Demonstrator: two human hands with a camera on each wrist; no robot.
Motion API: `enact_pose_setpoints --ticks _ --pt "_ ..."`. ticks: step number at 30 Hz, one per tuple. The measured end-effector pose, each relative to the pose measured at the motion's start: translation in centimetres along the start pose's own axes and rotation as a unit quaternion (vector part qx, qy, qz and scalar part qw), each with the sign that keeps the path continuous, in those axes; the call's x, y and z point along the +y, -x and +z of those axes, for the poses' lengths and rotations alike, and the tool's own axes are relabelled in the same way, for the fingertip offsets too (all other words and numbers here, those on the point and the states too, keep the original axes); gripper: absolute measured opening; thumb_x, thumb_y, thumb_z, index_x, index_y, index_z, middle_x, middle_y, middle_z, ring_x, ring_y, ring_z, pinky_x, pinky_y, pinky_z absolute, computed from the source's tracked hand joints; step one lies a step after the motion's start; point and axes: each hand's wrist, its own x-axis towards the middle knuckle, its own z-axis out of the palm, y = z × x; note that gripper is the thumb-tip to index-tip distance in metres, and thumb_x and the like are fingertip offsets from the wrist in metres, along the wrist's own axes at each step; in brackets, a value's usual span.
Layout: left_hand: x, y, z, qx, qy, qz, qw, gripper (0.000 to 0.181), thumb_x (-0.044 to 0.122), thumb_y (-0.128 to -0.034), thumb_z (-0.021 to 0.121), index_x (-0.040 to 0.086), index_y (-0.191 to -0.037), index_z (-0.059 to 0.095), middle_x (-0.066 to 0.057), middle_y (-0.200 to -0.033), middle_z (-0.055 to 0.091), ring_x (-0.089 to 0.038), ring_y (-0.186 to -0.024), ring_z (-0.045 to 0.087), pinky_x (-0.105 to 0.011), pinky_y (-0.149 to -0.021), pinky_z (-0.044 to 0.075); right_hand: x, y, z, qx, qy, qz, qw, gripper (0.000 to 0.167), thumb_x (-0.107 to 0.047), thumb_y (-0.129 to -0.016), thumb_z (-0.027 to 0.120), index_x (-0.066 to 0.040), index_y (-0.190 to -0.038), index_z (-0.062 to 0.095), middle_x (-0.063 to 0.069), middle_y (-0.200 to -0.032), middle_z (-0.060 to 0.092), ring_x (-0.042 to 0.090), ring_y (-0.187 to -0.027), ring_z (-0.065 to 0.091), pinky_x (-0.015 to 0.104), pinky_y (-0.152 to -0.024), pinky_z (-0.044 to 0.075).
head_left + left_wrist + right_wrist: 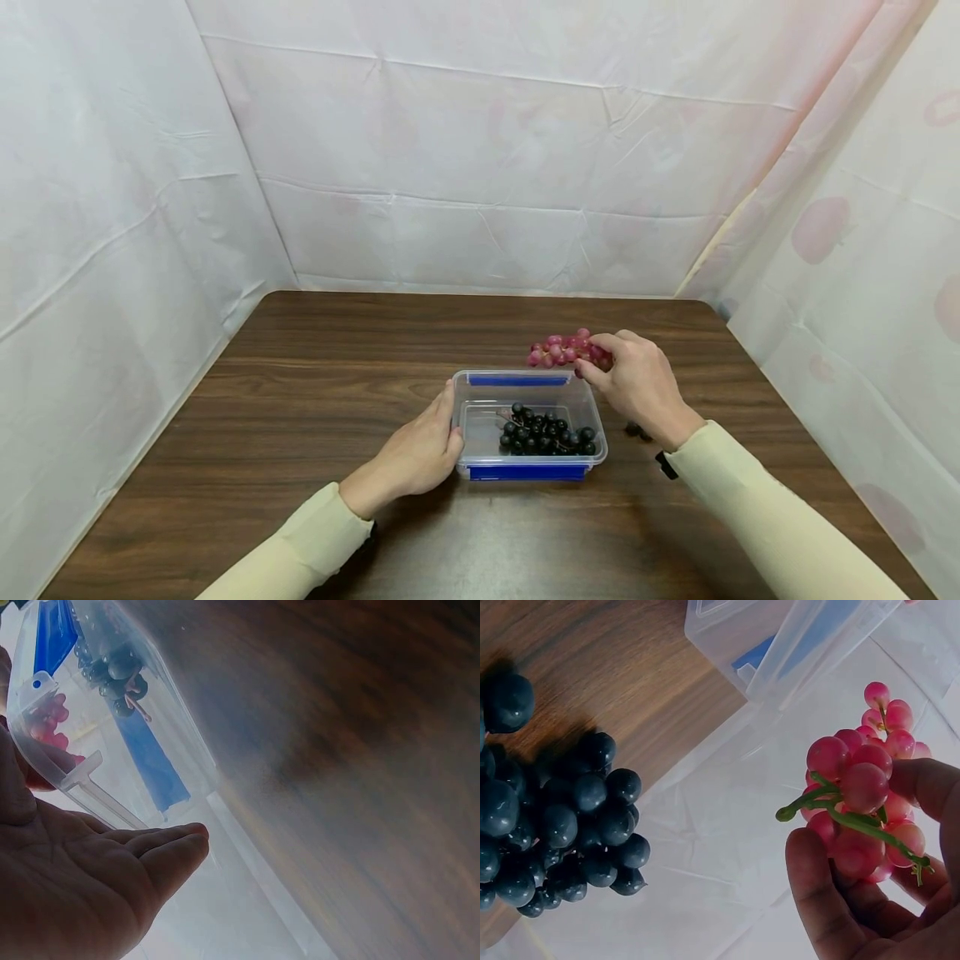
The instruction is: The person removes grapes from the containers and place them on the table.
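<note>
My right hand (pixel 641 383) pinches a bunch of pink-red grapes (pixel 558 349) by its right end, above the table at the back right of a clear plastic box. In the right wrist view, the pink grapes (pixel 862 787) show a green stem between thumb and fingers. The clear box (pixel 480 412) has blue strips on its sides and no lid on it. Inside it, to the right, lies a bunch of black grapes (pixel 536 435). My left hand (pixel 420 446) rests against the box's left side, its fingers straight, as the left wrist view of the palm (pixel 90 870) also shows.
More black grapes (pixel 637 431) lie on the table right of the box, partly hidden by my right hand; the right wrist view shows this dark bunch (pixel 562 825) closely. The brown wooden table (pixel 360 350) is bordered by white sheeting (pixel 487 167) at the back and sides.
</note>
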Motion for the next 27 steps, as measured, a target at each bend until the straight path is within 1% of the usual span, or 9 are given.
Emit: enact_pose_setpoints --ticks 7,13,21,27 --pt "0.0 0.0 0.0 -0.002 -0.003 -0.003 1.0000 0.073 0.023 -0.1061 0.045 -0.003 -0.163 0.007 -0.020 -0.167 0.020 -0.028 -0.151 0.028 -0.046 -0.119 0.033 0.5 0.1 0.0 0.018 0.007 -0.009 0.9998 0.023 -0.023 -0.086 0.082 -0.007 -0.101 0.079 0.005 -0.077 0.064 0.018 -0.063 0.055 0.037 -0.054 0.046" --pt "0.0 0.0 0.0 0.001 0.000 -0.001 1.0000 0.073 0.023 -0.1054 0.045 -0.005 -0.162 0.008 -0.022 -0.166 0.021 -0.030 -0.151 0.030 -0.047 -0.119 0.033 0.7 0.0 -0.2 0.034 0.009 -0.017 0.9992 0.022 -0.021 -0.084 0.083 -0.007 -0.100 0.078 0.004 -0.075 0.063 0.018 -0.063 0.054 0.037 -0.054 0.045" --pt "-0.1 0.0 0.0 0.002 -0.002 0.000 1.0000 0.074 0.023 -0.1050 0.045 -0.005 -0.162 0.008 -0.021 -0.166 0.022 -0.030 -0.151 0.030 -0.047 -0.119 0.033 0.9 0.0 -0.3 0.038 0.007 -0.013 0.9992 0.020 -0.020 -0.084 0.082 -0.006 -0.099 0.078 0.005 -0.077 0.064 0.020 -0.065 0.057 0.039 -0.055 0.047" --pt "-0.1 -0.1 0.0 0.006 -0.006 0.001 1.0000 0.073 0.022 -0.1054 0.046 -0.006 -0.162 0.008 -0.022 -0.166 0.023 -0.031 -0.150 0.031 -0.047 -0.119 0.034 1.1 0.1 -0.4 0.035 0.012 -0.005 0.9993 0.023 -0.021 -0.085 0.082 -0.005 -0.102 0.079 0.009 -0.080 0.067 0.022 -0.066 0.058 0.040 -0.055 0.048"
